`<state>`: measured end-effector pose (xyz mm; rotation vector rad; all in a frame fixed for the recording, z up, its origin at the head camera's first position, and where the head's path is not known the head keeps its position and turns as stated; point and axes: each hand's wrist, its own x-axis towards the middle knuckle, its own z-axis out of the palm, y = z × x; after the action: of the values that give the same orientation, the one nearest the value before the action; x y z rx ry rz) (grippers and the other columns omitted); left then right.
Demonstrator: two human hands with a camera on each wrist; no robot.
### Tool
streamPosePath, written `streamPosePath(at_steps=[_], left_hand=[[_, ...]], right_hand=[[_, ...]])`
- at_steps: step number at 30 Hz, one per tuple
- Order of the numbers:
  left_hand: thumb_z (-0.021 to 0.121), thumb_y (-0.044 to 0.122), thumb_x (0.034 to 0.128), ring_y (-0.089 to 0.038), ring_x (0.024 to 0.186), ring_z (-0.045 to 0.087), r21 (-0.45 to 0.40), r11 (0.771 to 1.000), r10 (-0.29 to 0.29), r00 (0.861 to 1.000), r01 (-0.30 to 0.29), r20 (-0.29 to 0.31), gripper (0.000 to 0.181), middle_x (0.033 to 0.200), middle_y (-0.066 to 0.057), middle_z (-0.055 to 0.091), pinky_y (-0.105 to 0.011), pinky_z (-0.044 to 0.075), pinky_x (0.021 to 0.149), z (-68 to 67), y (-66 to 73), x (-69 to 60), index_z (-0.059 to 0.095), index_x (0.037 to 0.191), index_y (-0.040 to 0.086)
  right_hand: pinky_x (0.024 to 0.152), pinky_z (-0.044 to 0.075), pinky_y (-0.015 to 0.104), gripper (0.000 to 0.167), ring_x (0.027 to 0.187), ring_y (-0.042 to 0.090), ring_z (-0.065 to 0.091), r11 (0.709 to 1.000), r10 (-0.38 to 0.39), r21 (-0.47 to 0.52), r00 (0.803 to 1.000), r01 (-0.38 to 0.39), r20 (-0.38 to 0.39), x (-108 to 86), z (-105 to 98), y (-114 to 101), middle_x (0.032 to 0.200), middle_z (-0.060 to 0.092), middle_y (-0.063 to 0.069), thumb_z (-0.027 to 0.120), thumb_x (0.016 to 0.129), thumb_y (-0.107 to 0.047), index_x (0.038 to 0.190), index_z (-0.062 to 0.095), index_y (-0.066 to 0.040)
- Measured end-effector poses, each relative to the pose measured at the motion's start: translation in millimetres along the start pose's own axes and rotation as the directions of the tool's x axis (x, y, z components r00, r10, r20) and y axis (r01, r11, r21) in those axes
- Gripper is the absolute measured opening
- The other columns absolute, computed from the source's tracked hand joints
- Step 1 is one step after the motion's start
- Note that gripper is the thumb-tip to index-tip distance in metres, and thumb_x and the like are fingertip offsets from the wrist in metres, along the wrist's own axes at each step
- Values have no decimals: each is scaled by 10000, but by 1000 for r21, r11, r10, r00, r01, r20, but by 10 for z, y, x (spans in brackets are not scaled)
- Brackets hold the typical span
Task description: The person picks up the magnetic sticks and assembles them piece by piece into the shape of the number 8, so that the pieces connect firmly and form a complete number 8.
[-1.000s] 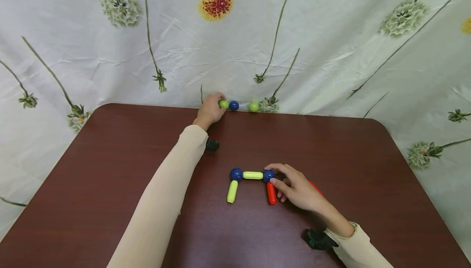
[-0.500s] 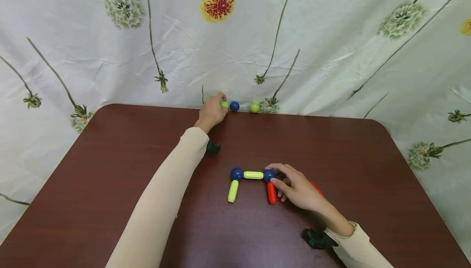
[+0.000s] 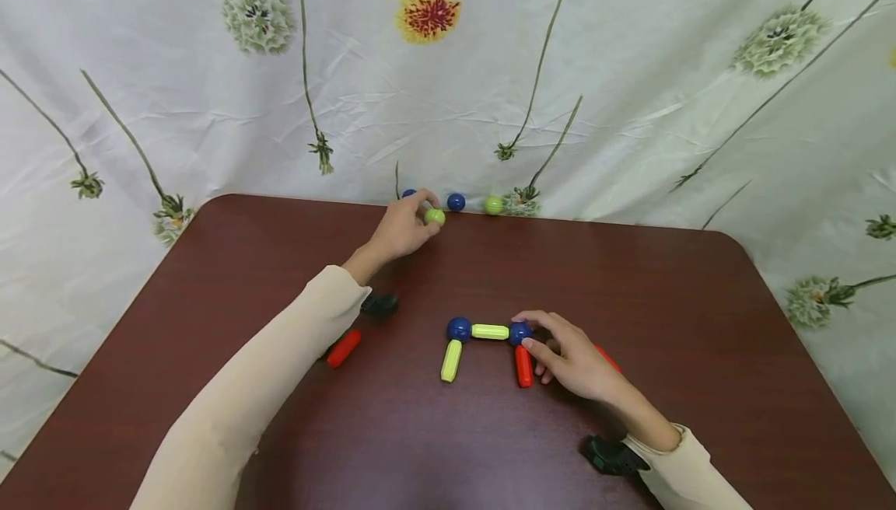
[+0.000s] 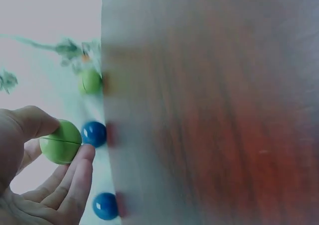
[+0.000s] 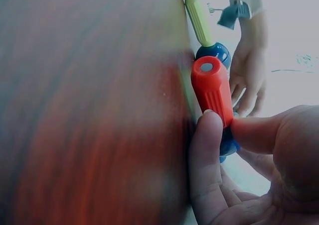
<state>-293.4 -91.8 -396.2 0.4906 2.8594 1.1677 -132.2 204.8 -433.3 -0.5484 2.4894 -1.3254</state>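
Near the table's far edge, my left hand pinches a green ball between thumb and fingers, with a seam line showing round it. My right hand holds a blue ball at the right corner of a joined shape lying on the table. From that ball a red rod points toward me, and a yellow-green rod runs left to another blue ball. A second yellow-green rod extends from there toward me.
Along the far edge sit a blue ball, a green ball and another blue ball partly behind my left hand. A loose red rod lies by my left forearm; another red piece shows behind my right hand.
My left hand has drawn the green ball back from the far edge, uncovering a blue ball behind it and a red rod by the forearm. My right hand keeps its hold.
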Motion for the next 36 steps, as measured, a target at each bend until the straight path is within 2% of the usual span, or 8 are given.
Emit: streamPosePath(at_steps=[5, 10, 15, 21, 26, 34, 36], left_hand=[[670, 129, 944, -278, 933, 659, -51, 995, 91, 996, -90, 18, 241, 1136, -155, 674, -408, 534, 819, -3, 113, -234, 606, 1169, 74], [700, 139, 941, -244, 948, 679, -164, 979, 135, 988, -121, 78, 242, 1130, -116, 678, -373, 565, 840, 63, 303, -538, 617, 1165, 98], [719, 111, 928, -147, 930, 678, -275, 945, 228, 959, -177, 167, 269, 1101, -56, 682, -281, 567, 836, 189, 496, -916, 621, 1178, 119], [758, 102, 896, -75, 874, 686, -393, 906, 274, 928, -160, 254, 320, 1127, -43, 671, -246, 568, 798, 365, 683, -1317, 611, 1180, 111], [773, 112, 885, -31, 870, 665, -436, 887, 308, 901, -155, 306, 305, 1105, 11, 660, -220, 556, 815, 568, 768, -1490, 625, 1151, 132], [798, 84, 853, 13, 909, 641, -443, 885, 329, 866, -143, 377, 306, 1088, -1, 649, -178, 536, 824, 857, 778, -1692, 637, 1111, 119], [799, 70, 849, 11, 926, 646, -441, 887, 323, 865, -135, 385, 305, 1072, -1, 648, -170, 534, 829, 898, 777, -1718, 647, 1109, 116]], right_hand=[[537, 556, 299, 342, 598, 117, 602, 1000, -8, 0, 1000, 8, -6, -2, 0, -3, 1232, 549, 189, 587, 1014, -104, 1352, 548, -133], [538, 554, 299, 334, 592, 120, 599, 1000, -15, -17, 1000, 15, -5, 4, -11, -10, 1234, 560, 181, 587, 1014, -105, 1345, 550, -131], [537, 554, 301, 332, 590, 130, 602, 1000, -7, -23, 1000, 7, -6, 15, -8, -17, 1230, 566, 178, 585, 1015, -106, 1345, 551, -130], [537, 556, 302, 333, 595, 137, 604, 1000, -1, -15, 1000, 1, -3, 8, -4, -16, 1229, 563, 183, 580, 1019, -113, 1350, 549, -129], [530, 553, 300, 335, 587, 132, 598, 1000, 0, -14, 1000, 0, -13, 8, -9, -5, 1222, 569, 184, 583, 1016, -107, 1349, 548, -124], [535, 550, 301, 325, 589, 123, 590, 1000, -4, -11, 1000, 4, -4, 10, 5, 0, 1223, 561, 178, 577, 1022, -124, 1346, 552, -144], [535, 550, 302, 323, 587, 124, 587, 1000, -4, -9, 1000, 4, -5, 8, 9, 3, 1222, 560, 176, 577, 1022, -123, 1344, 553, -149]])
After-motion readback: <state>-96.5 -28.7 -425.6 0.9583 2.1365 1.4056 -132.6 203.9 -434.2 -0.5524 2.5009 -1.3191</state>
